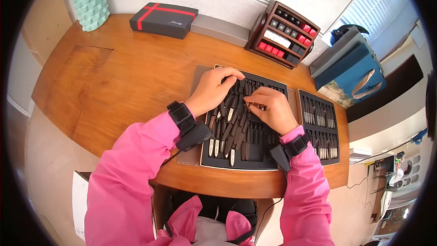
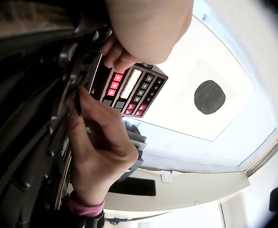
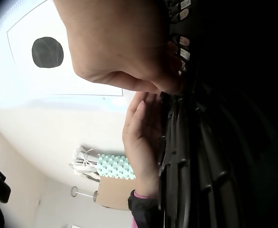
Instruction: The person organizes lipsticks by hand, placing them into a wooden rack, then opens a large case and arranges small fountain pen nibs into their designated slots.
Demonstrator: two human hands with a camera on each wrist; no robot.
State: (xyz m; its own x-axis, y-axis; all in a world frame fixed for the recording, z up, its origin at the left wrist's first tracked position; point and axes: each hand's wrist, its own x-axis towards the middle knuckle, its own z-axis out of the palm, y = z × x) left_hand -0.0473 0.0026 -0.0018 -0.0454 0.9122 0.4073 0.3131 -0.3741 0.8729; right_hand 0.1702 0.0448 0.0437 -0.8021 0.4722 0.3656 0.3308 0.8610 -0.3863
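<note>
A black tray (image 1: 214, 161) holds a loose pile of slim dark pieces (image 1: 237, 130), several with pale ends. My left hand (image 1: 214, 89) rests over the far left part of the pile, its fingers extended toward the tray's middle. Close by, my right hand (image 1: 274, 109) is lowered into the tray from the right. Its thumb and forefinger pinch a slim dark piece (image 2: 78, 105) in the left wrist view. Most of that piece is hidden by the fingers. In the right wrist view, more dark pieces (image 3: 177, 152) lie below the hands.
A second black tray (image 1: 318, 128) with rows of similar pieces lies to the right. Behind stand a dark gift box (image 1: 157, 22) with a red ribbon, a wooden rack (image 1: 284, 34), a blue paper bag (image 1: 353, 77) and a mint-green textured vase (image 1: 88, 0). The wooden table's (image 1: 205, 177) front edge is near.
</note>
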